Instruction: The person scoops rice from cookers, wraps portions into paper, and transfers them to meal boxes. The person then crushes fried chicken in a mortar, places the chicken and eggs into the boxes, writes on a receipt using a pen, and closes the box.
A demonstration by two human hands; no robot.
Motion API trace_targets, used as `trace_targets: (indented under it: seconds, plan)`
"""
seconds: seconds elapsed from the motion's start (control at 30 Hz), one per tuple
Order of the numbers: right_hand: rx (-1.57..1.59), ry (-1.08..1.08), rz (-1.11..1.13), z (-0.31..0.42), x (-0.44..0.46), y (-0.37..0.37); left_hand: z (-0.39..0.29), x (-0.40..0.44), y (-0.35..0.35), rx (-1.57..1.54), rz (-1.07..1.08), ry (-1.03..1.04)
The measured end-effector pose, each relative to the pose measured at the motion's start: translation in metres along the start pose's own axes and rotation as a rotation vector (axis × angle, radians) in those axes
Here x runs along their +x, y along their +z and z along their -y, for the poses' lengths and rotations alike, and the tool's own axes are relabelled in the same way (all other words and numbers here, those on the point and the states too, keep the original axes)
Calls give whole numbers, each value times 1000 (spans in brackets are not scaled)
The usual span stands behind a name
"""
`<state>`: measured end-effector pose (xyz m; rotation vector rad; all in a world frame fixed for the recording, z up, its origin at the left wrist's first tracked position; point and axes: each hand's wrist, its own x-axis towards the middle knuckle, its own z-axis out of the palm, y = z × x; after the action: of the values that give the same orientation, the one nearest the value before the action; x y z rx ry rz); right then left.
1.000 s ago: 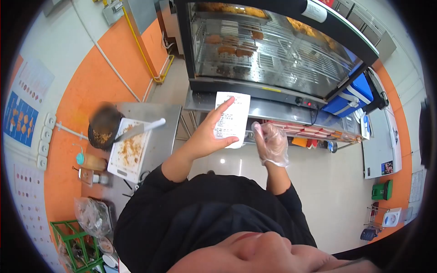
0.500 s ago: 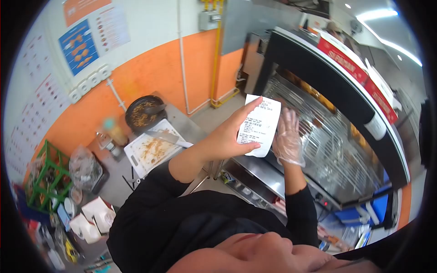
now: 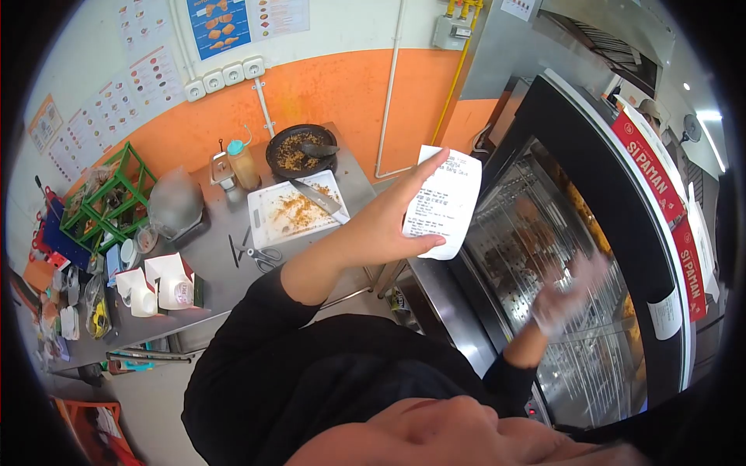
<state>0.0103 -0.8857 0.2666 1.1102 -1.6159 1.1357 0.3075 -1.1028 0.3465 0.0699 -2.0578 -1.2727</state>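
My left hand (image 3: pixel 392 221) holds a printed paper receipt (image 3: pixel 444 203) upright by its left edge, fingers above and thumb below. A thin clear plastic glove covers my right hand (image 3: pixel 571 291), which is blurred by motion. Its fingers look spread, with nothing seen in them. Behind that hand is the slanted glass front of a black-framed food display case (image 3: pixel 528 233), with wire racks and browned food inside. Whether the hand touches the glass I cannot tell.
Left, a metal table (image 3: pixel 233 283) carries a white cutting board (image 3: pixel 268 221) with crumbs and a knife (image 3: pixel 315 198), a black mortar (image 3: pixel 273 155), scissors (image 3: pixel 266 256), a sauce bottle (image 3: pixel 243 167), white-and-red boxes (image 3: pixel 167 272) and a green rack (image 3: pixel 116 194). Red boxes (image 3: pixel 645 167) top the case.
My right hand has moved right and down across the glass, away from the receipt. The view has turned, showing more of the table. My left hand still holds the receipt.
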Motion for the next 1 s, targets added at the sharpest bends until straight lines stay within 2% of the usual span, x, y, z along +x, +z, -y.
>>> trace_targets:
  seconds: [0.07,0.1,0.17,0.2,0.23,0.3,0.33,0.4,0.47,0.5,0.53,0.6,0.63,0.7,0.8,0.87,1.0]
  plan:
    - [-563,-421,-499,-33,4,-94,1,2,5,-27,-3,-25]
    - [-824,-279,-654,-49,-9,-141,2,4,10,-57,3,-46]
    - [-1085,107,-861,-110,-57,-229,5,10,23,-88,26,-44]
    - [-1341,582,-902,-126,-81,-267,7,14,32,-114,41,-32]
    - [-1376,585,-904,-158,-107,-307,9,19,43,-175,64,-48]
    - [-1158,786,-783,-202,-154,-373,12,29,60,-134,118,0]
    - [-1196,737,-643,-203,-166,-386,13,34,71,-78,135,49]
    - [-1327,616,-351,-192,-166,-384,15,42,95,-121,197,30]
    - [-1573,510,-292,-217,-188,-388,16,48,115,-159,248,10]
    - [-1545,234,-335,-202,-177,-368,15,50,124,-166,264,20]
    - [-1531,244,-307,-178,-161,-347,14,52,132,-170,277,32]
    - [-1493,492,-354,-179,-170,-354,10,55,145,-188,309,39]
    - [-1506,493,-354,-184,-174,-360,8,55,151,-195,318,46]
    - [-1067,850,-682,-198,-181,-371,5,56,162,-217,338,53]
    - [-1036,804,-672,-198,-181,-362,2,54,177,-230,366,71]
    - [-1095,879,-619,-157,-159,-323,0,51,185,-230,375,81]
    - [-713,700,-544,-116,-153,-257,-6,44,196,-234,372,91]
